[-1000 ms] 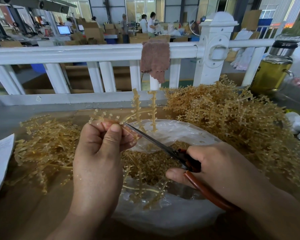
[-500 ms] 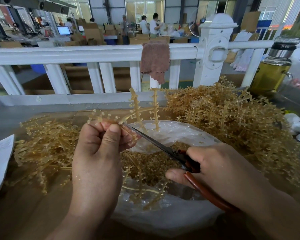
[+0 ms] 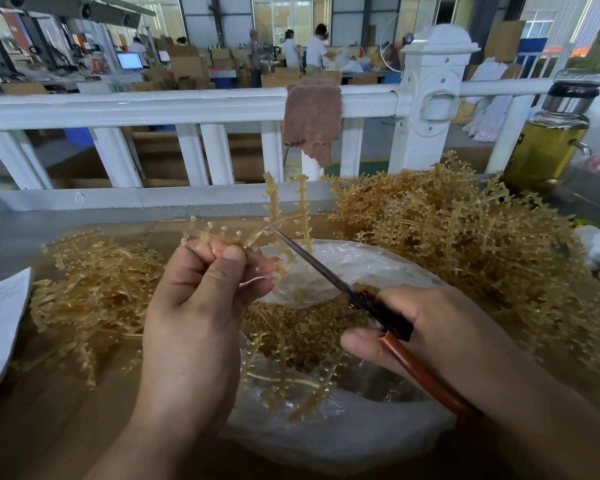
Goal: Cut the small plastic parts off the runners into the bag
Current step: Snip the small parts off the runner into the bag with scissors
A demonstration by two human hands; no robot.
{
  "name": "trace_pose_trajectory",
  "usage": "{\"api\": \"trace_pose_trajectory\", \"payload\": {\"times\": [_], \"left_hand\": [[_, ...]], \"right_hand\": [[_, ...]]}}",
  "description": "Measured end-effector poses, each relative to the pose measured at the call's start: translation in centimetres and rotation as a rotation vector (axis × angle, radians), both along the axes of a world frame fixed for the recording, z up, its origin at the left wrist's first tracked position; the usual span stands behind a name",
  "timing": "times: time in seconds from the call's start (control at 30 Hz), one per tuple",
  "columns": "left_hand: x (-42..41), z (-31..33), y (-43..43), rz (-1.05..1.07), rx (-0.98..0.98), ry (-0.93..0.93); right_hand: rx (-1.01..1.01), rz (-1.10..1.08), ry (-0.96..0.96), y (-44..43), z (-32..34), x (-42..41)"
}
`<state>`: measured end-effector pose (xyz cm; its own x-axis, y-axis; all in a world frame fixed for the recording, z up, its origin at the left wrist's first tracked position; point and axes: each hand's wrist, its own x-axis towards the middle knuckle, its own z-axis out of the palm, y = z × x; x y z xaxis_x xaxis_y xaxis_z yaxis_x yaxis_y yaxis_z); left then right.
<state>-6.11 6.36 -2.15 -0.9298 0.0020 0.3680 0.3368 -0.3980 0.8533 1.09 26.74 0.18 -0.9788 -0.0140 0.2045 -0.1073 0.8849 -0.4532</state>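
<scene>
Runner [image 3: 271,199] of amber plastic is standing just above the mouth of the clear bag [image 3: 326,445], pinched between the thumb and curled fingers of the left hand [image 3: 194,306]. Two of its studded branches are rising nearly upright toward the white railing [image 3: 153,105], while a shorter arm is reaching leftward past the knuckles.

Scissors [image 3: 323,268] are lying on a diagonal, tip pointing up and to the left and touching the runner where its branches meet. The blades are showing as one thin line, and the red handles are gripped in the curled fingers of the right hand [image 3: 440,334].

Cut parts [image 3: 309,327] are lying heaped inside the bag, a few runners lying across them. A tall heap of runners [image 3: 465,244] is sitting to the right, a flatter tangle [image 3: 94,289] to the left. A brown cloth [image 3: 312,123] is hanging over the railing, a bottle [image 3: 544,150] of yellow liquid is standing at far right, and paper sheets [image 3: 0,323] are lying at the left edge.
</scene>
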Motion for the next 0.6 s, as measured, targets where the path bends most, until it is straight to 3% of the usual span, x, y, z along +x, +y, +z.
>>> {"api": "trace_pose_trajectory", "payload": {"times": [0.2, 0.43, 0.6], "left_hand": [[0.08, -0.03, 0.12, -0.092, -0.015, 0.028], [-0.03, -0.44, 0.26, -0.069, -0.076, 0.102], [0.06, -0.6, 0.3, -0.082, -0.107, 0.152]], "right_hand": [[0.056, -0.008, 0.044, -0.39, -0.34, 0.22], [0.198, -0.035, 0.14, -0.01, -0.58, 0.1], [0.192, -0.018, 0.176, -0.07, -0.5, 0.14]]}}
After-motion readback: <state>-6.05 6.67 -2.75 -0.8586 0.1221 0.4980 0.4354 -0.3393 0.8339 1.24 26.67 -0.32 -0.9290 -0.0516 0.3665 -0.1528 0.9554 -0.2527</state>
